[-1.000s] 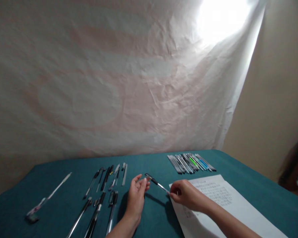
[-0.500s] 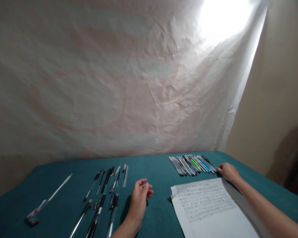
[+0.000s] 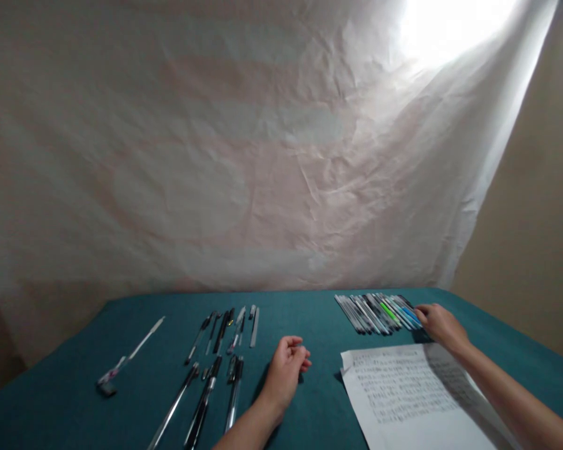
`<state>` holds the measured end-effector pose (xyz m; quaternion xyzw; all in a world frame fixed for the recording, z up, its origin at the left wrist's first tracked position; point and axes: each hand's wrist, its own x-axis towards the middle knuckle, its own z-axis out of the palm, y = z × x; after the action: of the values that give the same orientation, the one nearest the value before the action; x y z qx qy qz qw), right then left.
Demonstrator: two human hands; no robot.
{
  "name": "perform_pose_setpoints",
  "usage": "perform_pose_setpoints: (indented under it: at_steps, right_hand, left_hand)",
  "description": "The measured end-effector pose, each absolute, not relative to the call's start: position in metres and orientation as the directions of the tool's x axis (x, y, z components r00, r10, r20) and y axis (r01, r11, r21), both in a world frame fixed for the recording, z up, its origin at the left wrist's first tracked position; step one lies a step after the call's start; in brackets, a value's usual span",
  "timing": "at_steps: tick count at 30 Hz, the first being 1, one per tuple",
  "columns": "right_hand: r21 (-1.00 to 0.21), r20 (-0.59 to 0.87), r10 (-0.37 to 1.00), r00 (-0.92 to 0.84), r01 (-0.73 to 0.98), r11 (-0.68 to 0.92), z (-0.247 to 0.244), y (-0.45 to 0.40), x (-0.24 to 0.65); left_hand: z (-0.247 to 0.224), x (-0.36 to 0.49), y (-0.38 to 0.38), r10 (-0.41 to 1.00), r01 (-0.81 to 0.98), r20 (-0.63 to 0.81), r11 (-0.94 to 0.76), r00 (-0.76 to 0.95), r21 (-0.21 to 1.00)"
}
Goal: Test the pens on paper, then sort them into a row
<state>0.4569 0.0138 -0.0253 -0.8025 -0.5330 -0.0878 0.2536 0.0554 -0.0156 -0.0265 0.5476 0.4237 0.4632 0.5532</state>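
Observation:
My right hand (image 3: 443, 326) is at the right end of a row of pens (image 3: 373, 314), its fingers pinched at the near end of a dark pen (image 3: 407, 301); most of the grip is hidden. In the row, a green (image 3: 387, 310) and a blue pen (image 3: 411, 314) stand out among grey and black ones. My left hand (image 3: 286, 372) rests over the cloth at the centre, fingers loosely curled and apart, with nothing in it. Left of it lie pen parts: clear barrels, black caps and thin refills (image 3: 256, 328).
A written sheet of paper (image 3: 403, 394) lies in front of the row, under my right forearm. Longer pens (image 3: 201, 406) lie near the front, left of my left arm. A thin white strip with a dark end (image 3: 131, 356) lies far left. A pale sheet (image 3: 263, 156) hangs behind the green-covered table.
The view has turned a little to the left, so everything sits further right. My right hand has shifted slightly left over the row's end. My left hand keeps its loose curl.

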Motion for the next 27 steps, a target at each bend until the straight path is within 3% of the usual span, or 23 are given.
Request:
perform_pose_setpoints:
  at_steps: [3,6,11,18,27]
  right_hand:
    - [-0.315,0.402,0.890,0.216,0.945,-0.087,-0.018,0.020,0.405]
    - [-0.359,0.372,0.928,-0.013,0.920,0.157,-0.012,0.009,0.336]
    - [-0.415,0.287,0.915,-0.282,0.825,0.384,-0.005,-0.033,0.242]
    - [-0.482,0.286,0.896,-0.341,0.756,0.442,-0.024,-0.050,0.210]
    - [-0.535,0.298,0.893,-0.337,0.716,0.449,-0.032,-0.048,0.213]
  left_hand:
    - [-0.023,0.050,-0.013,0.952,0.212,0.089,-0.156,0.292,0.965]
    - [-0.017,0.034,0.002,0.922,0.515,0.193,-0.351,0.335,0.782]
    - [-0.005,-0.003,0.049,0.941,0.699,0.258,-0.336,0.219,0.631]
    - [-0.006,-0.011,0.088,0.969,0.829,0.237,-0.185,0.066,0.528]
    - [-0.017,0.005,0.089,0.975,0.855,0.208,-0.174,0.079,0.489]
